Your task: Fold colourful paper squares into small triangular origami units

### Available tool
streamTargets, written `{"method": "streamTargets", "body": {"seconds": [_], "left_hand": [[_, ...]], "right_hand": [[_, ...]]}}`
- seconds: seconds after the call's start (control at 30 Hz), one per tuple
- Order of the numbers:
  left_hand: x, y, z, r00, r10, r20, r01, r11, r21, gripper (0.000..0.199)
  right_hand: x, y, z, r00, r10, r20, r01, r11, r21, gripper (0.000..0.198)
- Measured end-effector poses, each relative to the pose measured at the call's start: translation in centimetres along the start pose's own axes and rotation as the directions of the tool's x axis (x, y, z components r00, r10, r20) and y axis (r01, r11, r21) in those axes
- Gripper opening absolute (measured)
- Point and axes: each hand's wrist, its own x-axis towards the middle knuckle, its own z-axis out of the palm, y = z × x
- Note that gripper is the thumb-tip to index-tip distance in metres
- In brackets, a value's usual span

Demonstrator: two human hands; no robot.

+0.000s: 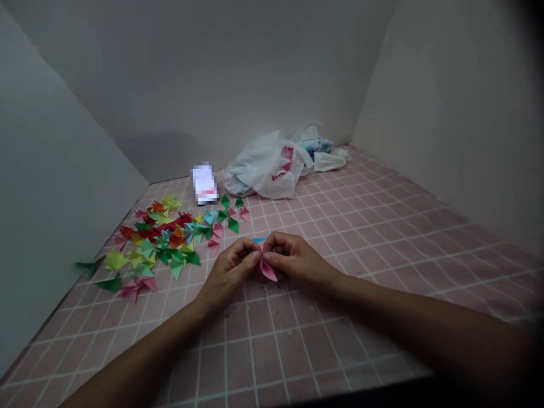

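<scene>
Between my two hands, over the middle of the table, is a pink origami paper piece (267, 271) with a pointed lower end. My left hand (233, 263) pinches its left side between thumb and fingers. My right hand (293, 255) grips the right side the same way, the two thumbs almost meeting. Part of the paper is hidden behind the fingers. A bit of blue paper (259, 240) shows just beyond the fingertips; whether it is held or lies on the table, I cannot tell.
A pile of folded paper pieces (147, 249) in several colours spreads over the left side of the pink checked tablecloth (340, 226). Behind it a lit phone (204, 183) leans upright. White plastic bags (263, 164) lie against the back wall, with crumpled white tissue (329, 161) alongside.
</scene>
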Motion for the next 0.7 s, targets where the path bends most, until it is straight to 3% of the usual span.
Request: {"method": "streamTargets", "body": {"seconds": [0.7], "left_hand": [[0.15,-0.14,0.13,0.997,0.065,-0.031,-0.060,0.988,0.143,0.018]], "right_hand": [[-0.12,-0.08,0.12,0.999,-0.026,-0.027,0.026,1.000,0.005,0.017]]}}
